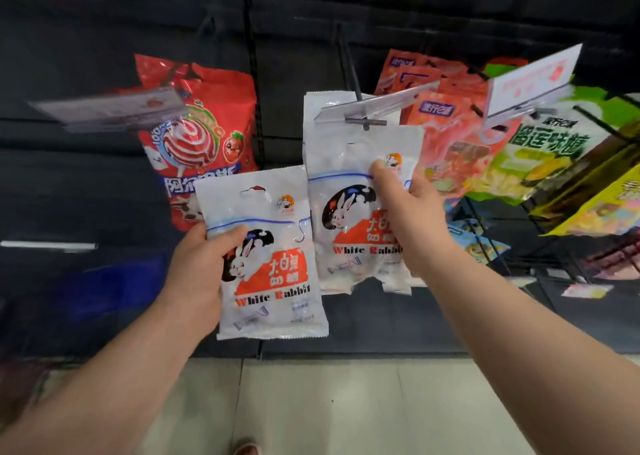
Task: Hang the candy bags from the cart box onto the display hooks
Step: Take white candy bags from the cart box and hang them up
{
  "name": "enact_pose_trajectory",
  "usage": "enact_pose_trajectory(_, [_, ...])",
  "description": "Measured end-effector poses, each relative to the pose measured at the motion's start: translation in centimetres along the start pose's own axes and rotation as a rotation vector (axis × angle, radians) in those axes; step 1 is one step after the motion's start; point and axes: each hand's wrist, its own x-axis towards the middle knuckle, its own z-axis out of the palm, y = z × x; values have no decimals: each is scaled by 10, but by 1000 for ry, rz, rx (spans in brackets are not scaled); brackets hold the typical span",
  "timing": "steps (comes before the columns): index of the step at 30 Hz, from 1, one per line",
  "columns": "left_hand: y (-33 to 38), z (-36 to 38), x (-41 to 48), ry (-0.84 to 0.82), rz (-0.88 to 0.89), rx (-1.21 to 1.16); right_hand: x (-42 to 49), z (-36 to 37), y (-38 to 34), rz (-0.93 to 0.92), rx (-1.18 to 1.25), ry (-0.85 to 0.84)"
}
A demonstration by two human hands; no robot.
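**One bag going onto the hook, another waiting in hand**

Nearest the camera, two bare forearms reach up from the bottom corners over a pale tiled floor (346, 402). The left hand (202, 267) grips a White Rabbit bag (266, 260) by its left edge, thumb across the front, holding it upright and clear of the display; its hang hole near the top is free and not on any hook.

Just beyond and to the right, the right hand (408, 212) pinches a second White Rabbit bag (349, 212) by its right edge, thumb on the front face. This bag's top sits right at the tip of the display hook (365, 122), under a clear price-tag holder (374, 106). More white packaging shows behind it, seemingly already hanging. Whether the hole is fully threaded over the hook tip cannot be told.

Farther back, red lollipop bags (204, 136) hang on the left, red-orange bags (446, 132) and green durian candy bags (543, 149) on the right, all against dark back panels (104, 56). The cart box is not in view.

The step in hand looks like seating the right-hand bag on the hook. Next, it likely needs pushing back along the hook, then the left-hand bag's hole lined up with the tip.
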Motion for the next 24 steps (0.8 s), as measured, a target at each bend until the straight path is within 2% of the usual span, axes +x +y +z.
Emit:
enact_pose_trajectory(9, [-3, 4, 7, 26, 16, -61, 22, 12, -3, 41, -7, 13])
enact_pose_trajectory(16, [0, 3, 13, 24, 40, -41, 27, 12, -4, 95, 109, 71])
enact_pose_trajectory(24, [-1, 4, 12, 22, 46, -37, 32, 16, -7, 36, 217, 121])
